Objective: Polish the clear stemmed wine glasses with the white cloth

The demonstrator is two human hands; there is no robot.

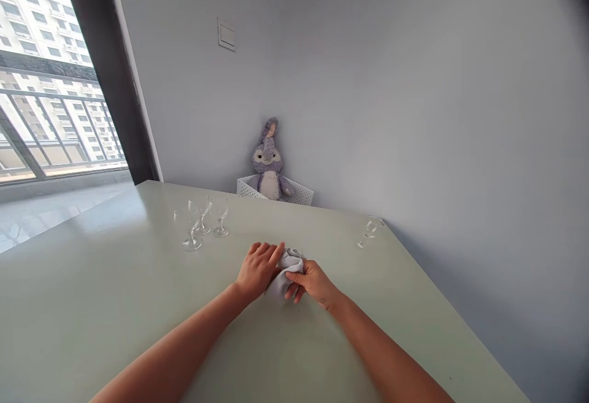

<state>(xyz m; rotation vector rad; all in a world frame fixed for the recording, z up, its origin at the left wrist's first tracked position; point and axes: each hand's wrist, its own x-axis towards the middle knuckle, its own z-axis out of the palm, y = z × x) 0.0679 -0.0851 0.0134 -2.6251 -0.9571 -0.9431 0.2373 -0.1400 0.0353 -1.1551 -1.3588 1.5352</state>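
Note:
A light grey cloth (278, 286) is bunched between my two hands over the middle of the table. My right hand (315, 281) grips it, thumb on top and fingers curled beneath. From the other side, my left hand (261, 267) closes around the bundle, its thumb pointing up along the cloth. A thin clear edge, like glass, shows at the top of the folds; most of whatever is inside is hidden. To the left stand three clear stemmed glasses: a front glass (189, 231), a rear glass (202, 216) and a right-hand glass (220, 216).
Another stemmed glass (370, 229) is near the table's far right corner and looks slanted. Behind the pale green table (115, 292), a plush rabbit (269, 164) sits in a white perforated basket (300, 193). Grey walls border the far and right edges; a window is at left.

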